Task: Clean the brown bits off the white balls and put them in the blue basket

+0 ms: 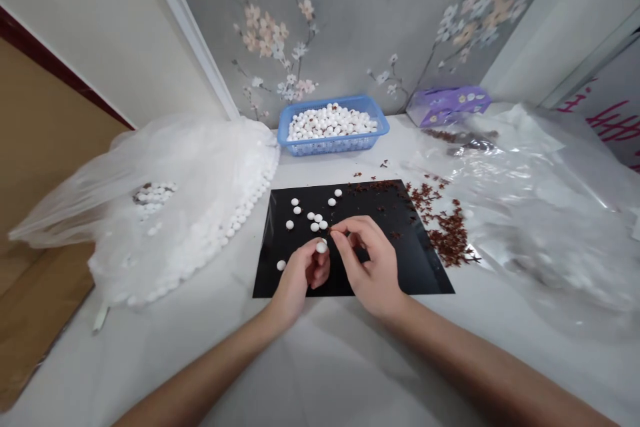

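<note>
Over a black mat [420,270], my left hand [299,277] pinches a small white ball [321,247] between thumb and forefinger, its other fingers curled under. Close by on the right, my right hand [373,260] has its thumb and forefinger pressed together on a tiny brown star-shaped piece [330,231], mostly covered by the fingertips. Several loose white balls [315,227] lie on the mat beyond and left of the hands. A heap of brown star-shaped pieces [450,240] spreads over the mat's right edge onto the white table.
Behind the mat stands a blue basket [333,147] full of white balls. A large clear bag of white balls [200,213] lies at the left. Crumpled clear plastic [560,233] covers the right side, with a purple packet [450,107] behind it. A flowered panel [345,20] rises at the back.
</note>
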`<state>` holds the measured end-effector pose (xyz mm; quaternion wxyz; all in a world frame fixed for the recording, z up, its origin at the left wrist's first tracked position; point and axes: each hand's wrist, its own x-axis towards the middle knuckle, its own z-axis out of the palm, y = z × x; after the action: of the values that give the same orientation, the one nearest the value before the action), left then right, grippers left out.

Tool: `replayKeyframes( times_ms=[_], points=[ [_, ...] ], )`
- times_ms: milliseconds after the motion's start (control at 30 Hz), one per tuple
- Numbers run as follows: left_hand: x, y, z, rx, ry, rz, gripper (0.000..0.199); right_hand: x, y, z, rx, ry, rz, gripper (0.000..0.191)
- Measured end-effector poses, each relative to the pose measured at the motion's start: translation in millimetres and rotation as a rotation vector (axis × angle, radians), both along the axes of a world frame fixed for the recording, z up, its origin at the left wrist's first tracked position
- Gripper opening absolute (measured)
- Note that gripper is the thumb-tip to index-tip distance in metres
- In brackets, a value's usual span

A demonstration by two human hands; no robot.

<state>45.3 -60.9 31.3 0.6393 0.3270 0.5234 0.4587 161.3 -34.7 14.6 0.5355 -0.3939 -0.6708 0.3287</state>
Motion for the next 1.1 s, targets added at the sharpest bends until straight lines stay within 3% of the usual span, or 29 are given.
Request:
replayKeyframes(
  times_ms=[133,533,933,1100],
  points=[
    [3.4,-2.3,-7.8,-0.021,-0.071,0.019,0.026,0.7,1.0,-4.8,0.031,-0.066,0.073,0.009],
    [2.6,-2.0,-11.8,-0.004,-0.122,0.057,0.027,2.3,3.6,-7.3,0.060,-0.167,0.188,0.010],
    [0.9,-4.6,-21.8,-0.037,-0.117,0.156,0.030,6.0,7.0,-6.0,0.263,-0.288,0.185,0.013],
    [2.0,-3.9,-22.8,-0.074,-0.117,0.233,0.034,7.7,6.9,-4.6,0.273,-0.307,0.200,0.015]
  ],
)
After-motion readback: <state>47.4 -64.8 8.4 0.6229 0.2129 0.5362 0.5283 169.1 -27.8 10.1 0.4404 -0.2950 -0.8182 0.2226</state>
